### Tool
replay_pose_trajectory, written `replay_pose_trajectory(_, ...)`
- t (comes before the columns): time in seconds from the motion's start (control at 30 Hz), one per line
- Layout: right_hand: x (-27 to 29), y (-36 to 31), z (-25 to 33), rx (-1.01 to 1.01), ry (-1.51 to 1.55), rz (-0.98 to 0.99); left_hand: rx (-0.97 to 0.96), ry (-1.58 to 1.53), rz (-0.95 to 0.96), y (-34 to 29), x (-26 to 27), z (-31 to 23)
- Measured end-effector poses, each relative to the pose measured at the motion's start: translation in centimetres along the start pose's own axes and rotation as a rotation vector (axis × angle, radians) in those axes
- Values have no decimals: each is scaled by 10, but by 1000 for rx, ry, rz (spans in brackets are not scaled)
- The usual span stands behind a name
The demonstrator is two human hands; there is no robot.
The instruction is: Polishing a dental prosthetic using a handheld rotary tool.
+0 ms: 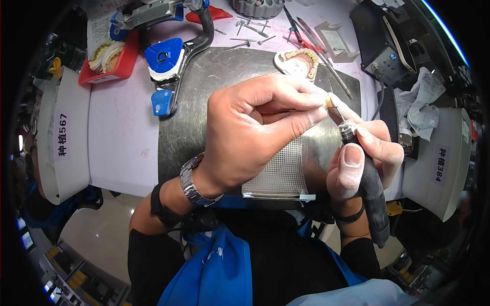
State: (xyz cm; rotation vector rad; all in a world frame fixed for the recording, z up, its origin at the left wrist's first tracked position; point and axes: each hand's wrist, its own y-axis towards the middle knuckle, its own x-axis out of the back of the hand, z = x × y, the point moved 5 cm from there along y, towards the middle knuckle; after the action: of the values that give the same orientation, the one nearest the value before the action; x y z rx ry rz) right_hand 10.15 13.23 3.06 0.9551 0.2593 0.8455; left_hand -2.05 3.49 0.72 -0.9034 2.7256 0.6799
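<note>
A small yellowish piece [328, 102] is held between the thumb and index fingertip of the left hand [255, 120], whose grip is narrowed to a pinch. In the right hand [368, 148] a dark handpiece [374, 196] is gripped like a thick pen, its long axis running from the lower right up and slightly left. The piece is found at the upper-left end of that line, just beside the pale bur [335, 103]; whether the two touch cannot be told. The piece lies to the right of the left palm and up and left of the right one, and since it is pinched in the left fingertips, the left hand is the nearer (its own long axis is too hidden by the fingers to be read). Beyond the fingertips, a dental model [301, 64] is set on the metal plate [191, 81]. As for writing, dark print is borne by pale labels on the left bin [74, 168] and the right bin [431, 188], blue digits are lit on the control box [377, 43], and a printed sheet [99, 23] is seen at the upper left. On the blue apron [224, 275] a small white emblem is shown.
</note>
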Motion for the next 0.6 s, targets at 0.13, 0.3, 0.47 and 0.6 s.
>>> replay_pose_trajectory(0.13, -4, -1, -2, 20, 74, -26, -34, 20, -10, 0, 1, 0)
replay_pose_trajectory(0.3, -3, -2, 1, -3, 63, 18, -29, 22, -23, -1, 0, -4)
replay_pose_trajectory(0.47, 9, -7, -2, -222, -62, -44, 130, -95, -16, -2, 1, -1)
replay_pose_trajectory(0.6, 18, -7, -24, -254, -41, -246, 133, 19, -40, 5, 5, 2)
